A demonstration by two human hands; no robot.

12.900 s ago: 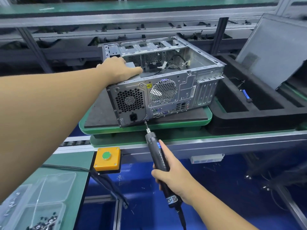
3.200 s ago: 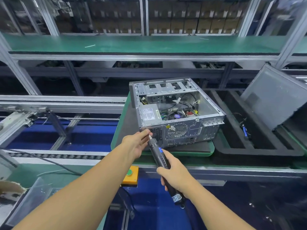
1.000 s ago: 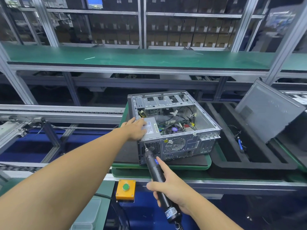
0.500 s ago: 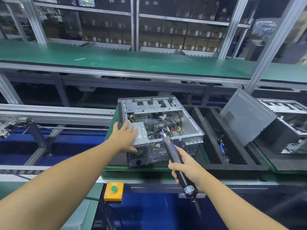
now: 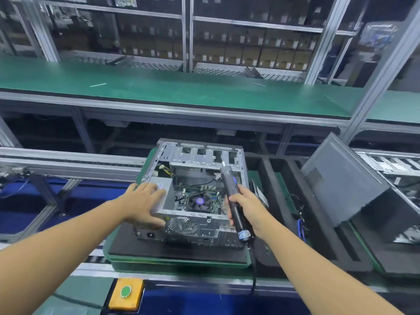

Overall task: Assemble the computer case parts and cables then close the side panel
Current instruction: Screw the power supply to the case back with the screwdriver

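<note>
An open silver computer case [image 5: 195, 155] lies on its side on a black mat over a green pallet [image 5: 177, 262], its motherboard, fan and cables showing. My left hand [image 5: 145, 205] rests on the power supply at the case's near-left corner, fingers spread and thumb down the rear face. My right hand [image 5: 244, 206] grips a black electric screwdriver [image 5: 233, 198] at the case's right edge, tip pointing up and away over the interior. The grey side panel [image 5: 341, 178] leans upright at the right, off the case.
A black foam tray [image 5: 318, 253] with a blue cable sits right of the pallet. Another open case [image 5: 395, 169] lies at far right. A yellow box with a green button [image 5: 126, 292] is at the near edge. A green shelf [image 5: 181, 92] runs above the conveyor.
The camera has come closer and now looks down into the case. My right hand has shifted the screwdriver to the case's right edge. My left hand stays on the power supply corner.
</note>
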